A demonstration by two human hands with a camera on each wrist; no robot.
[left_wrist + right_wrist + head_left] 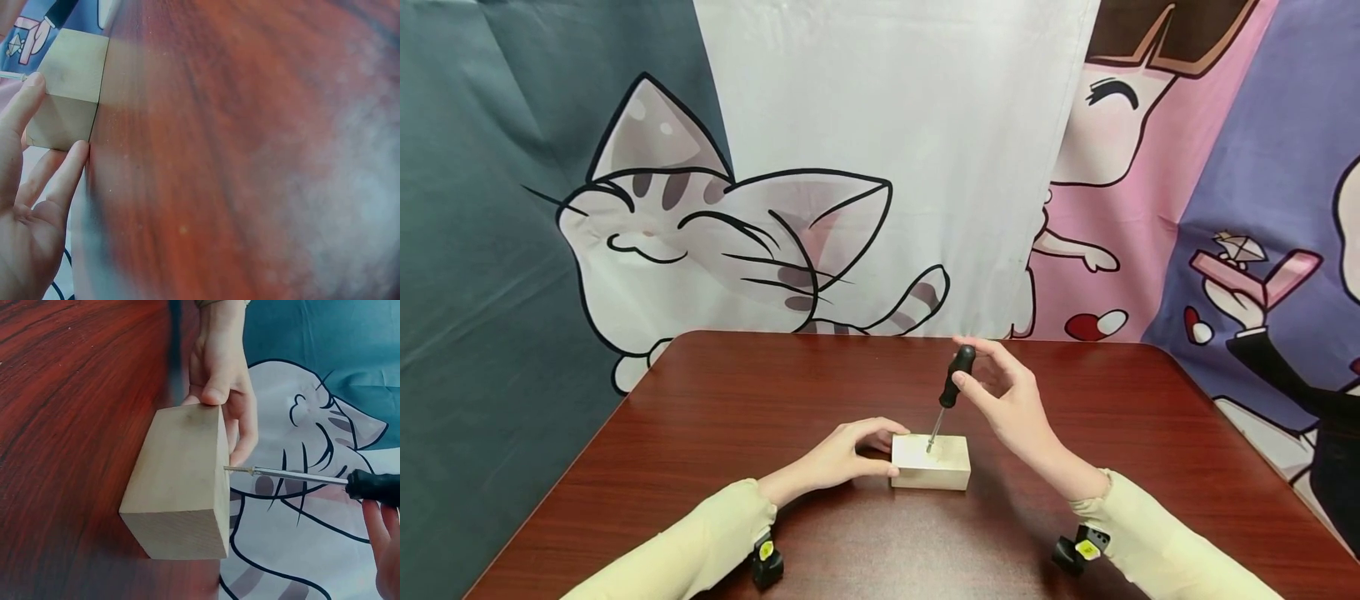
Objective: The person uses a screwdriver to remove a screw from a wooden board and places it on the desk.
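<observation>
A pale rectangular wooden block (931, 478) lies on the table. My left hand (842, 455) holds its left end, thumb on the near side and fingers round the far side. In the right wrist view a small screw (238, 469) stands partly out of the block's top face. The tip of a screwdriver (300, 476) with a black handle meets the screw's head. My right hand (1017, 408) pinches that handle between thumb and fingers above the block. Seen from the head, the screwdriver leans slightly to the right. Part of the handle is cut off in the right wrist view.
The reddish-brown wooden table (760, 383) has a glossy top with rounded far corners. Behind it hangs a printed cloth (880, 100) with a cartoon cat and figures. A black wrist device (767, 563) hangs under each sleeve.
</observation>
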